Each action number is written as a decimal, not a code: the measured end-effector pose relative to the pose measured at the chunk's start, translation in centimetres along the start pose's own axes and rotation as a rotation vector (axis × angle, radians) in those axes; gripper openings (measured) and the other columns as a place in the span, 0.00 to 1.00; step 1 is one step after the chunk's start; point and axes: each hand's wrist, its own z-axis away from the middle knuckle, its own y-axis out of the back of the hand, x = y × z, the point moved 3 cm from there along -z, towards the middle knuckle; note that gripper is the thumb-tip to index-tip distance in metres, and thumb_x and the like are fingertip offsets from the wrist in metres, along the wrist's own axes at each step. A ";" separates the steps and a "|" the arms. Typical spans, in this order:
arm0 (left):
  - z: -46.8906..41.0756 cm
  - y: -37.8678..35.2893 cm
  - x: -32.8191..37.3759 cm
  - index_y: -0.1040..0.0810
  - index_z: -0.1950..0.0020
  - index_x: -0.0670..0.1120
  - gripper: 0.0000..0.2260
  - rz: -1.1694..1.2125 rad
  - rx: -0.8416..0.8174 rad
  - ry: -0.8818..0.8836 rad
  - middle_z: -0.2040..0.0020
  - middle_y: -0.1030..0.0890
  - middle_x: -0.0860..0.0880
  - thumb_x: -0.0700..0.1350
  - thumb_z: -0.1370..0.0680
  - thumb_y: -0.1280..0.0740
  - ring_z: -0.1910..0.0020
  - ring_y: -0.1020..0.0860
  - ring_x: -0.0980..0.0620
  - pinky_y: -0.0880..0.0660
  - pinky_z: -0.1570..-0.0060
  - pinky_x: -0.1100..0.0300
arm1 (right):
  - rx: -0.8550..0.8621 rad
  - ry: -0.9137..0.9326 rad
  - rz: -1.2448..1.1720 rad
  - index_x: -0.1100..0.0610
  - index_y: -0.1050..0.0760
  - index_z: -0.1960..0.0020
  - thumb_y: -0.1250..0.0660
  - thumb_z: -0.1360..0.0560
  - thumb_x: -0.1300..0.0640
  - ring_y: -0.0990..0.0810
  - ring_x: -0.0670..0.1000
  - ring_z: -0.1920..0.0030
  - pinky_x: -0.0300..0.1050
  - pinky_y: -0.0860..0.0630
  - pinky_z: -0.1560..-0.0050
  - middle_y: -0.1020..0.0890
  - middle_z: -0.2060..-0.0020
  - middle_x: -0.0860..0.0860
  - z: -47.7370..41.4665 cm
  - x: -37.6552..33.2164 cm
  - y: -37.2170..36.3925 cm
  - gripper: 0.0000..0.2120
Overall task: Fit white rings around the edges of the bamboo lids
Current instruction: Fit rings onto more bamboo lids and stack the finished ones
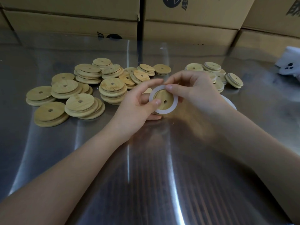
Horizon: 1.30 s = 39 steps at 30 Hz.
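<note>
over steel table (146,168), cartons' (191,31) print unreadable, left hand (136,104) and right hand (194,91) pinch white ring (175,106) on bamboo lid (162,97).

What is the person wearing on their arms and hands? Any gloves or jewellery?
Nothing at all. The left hand and right hand are bare: no gloves, rings or watch. The left forearm and right forearm are bare too, with no sleeves in view. The fingernails that show look short and plain.
</note>
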 end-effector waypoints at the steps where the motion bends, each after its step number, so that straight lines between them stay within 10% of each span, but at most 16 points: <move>1: 0.1 0.0 0.1 0.26 0.36 0.53 0.17 -0.017 0.015 -0.023 0.51 0.14 0.47 0.35 0.20 0.36 0.50 0.16 0.49 0.17 0.55 0.52 | -0.009 -0.003 -0.008 0.53 0.19 0.59 0.29 0.26 0.62 0.21 0.44 0.64 0.37 0.24 0.63 0.17 0.65 0.45 -0.1 0.0 0.1 0.06; 39: 0.7 0.6 1.5 0.25 0.56 0.41 0.04 -0.184 0.251 -0.225 0.57 0.19 0.49 0.35 0.22 0.32 0.57 0.19 0.55 0.21 0.55 0.59 | -0.032 0.048 -0.119 0.52 0.19 0.60 0.29 0.27 0.64 0.19 0.47 0.58 0.41 0.21 0.52 0.16 0.64 0.46 0.0 0.0 0.2 0.08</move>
